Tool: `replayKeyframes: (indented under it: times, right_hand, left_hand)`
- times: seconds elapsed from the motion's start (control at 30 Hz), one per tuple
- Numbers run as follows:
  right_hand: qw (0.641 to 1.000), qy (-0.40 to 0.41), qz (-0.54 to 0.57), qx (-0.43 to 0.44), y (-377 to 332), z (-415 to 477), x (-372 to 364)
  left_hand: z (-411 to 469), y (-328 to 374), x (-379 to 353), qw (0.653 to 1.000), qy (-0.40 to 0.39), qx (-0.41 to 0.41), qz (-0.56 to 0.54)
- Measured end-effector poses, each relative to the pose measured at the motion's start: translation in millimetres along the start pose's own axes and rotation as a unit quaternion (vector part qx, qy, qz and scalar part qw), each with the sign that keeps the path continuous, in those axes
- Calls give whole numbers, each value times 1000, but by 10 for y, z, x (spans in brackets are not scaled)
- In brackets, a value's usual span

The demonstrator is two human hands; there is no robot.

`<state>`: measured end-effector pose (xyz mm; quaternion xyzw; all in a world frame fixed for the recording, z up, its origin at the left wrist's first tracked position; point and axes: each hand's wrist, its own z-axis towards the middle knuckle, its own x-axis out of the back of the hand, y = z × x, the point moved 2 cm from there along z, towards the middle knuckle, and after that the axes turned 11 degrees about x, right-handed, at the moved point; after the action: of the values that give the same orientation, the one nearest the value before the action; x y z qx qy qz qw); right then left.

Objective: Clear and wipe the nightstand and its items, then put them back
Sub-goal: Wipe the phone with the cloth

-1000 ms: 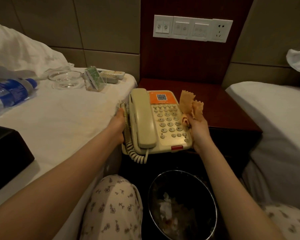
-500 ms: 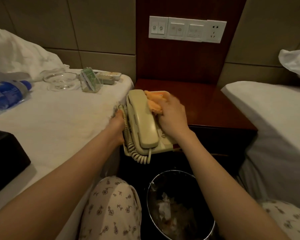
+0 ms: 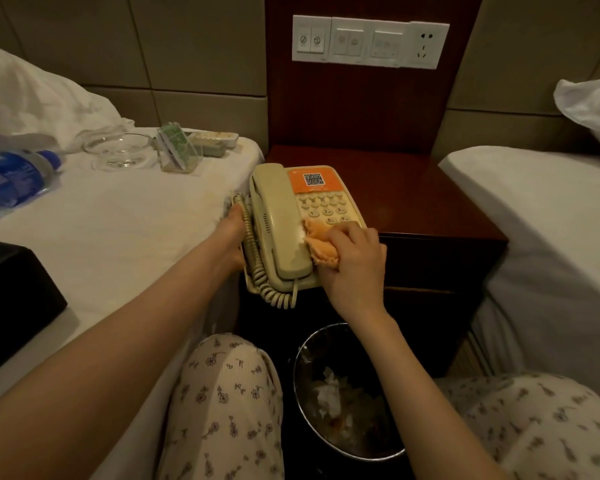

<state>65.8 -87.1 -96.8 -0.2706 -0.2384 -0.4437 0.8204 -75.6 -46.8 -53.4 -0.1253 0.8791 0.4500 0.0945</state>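
The left hand [image 3: 234, 233] grips the telephone [image 3: 321, 199] by its left side at the table's [image 3: 413, 195] front corner. The right hand's [image 3: 355, 261] fingers [image 3: 347, 237] clutch an orange cloth [image 3: 321, 247] pressed on its keypad.

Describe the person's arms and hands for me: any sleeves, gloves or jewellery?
The left forearm and right forearm are bare, no sleeves in view. The left hand and right hand wear no gloves; no watch, bracelet or ring shows, though the left fingers are mostly hidden. The trousers are pale with a small dark flower print.
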Motion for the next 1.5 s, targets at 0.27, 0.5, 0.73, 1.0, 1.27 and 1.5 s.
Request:
replayKeyframes:
  times: [0.27, 0.5, 0.73, 1.0, 1.27, 1.5]
  right_hand:
    - [994, 107, -13, -8, -89, -335, -24]
    - [990, 131, -14, 55, -134, -518, -39]
    - [948, 185, 128, -226, 176, -541, 14]
    - [374, 142, 736, -546, -11, -417, -211]
    - [298, -1, 782, -548, -265, -254, -518]
    - [184, 23, 774, -606, -291, -243, -553]
  left_hand:
    - [-129, -54, -38, 999, 24, -5, 36]
    - [-10, -35, -41, 997, 42, -40, 56]
    - [94, -17, -31, 996, 31, -61, 63]
    - [750, -92, 255, 981, 126, -114, 93]
    - [469, -84, 150, 965, 167, -118, 163]
    - [489, -128, 95, 968, 164, -105, 158]
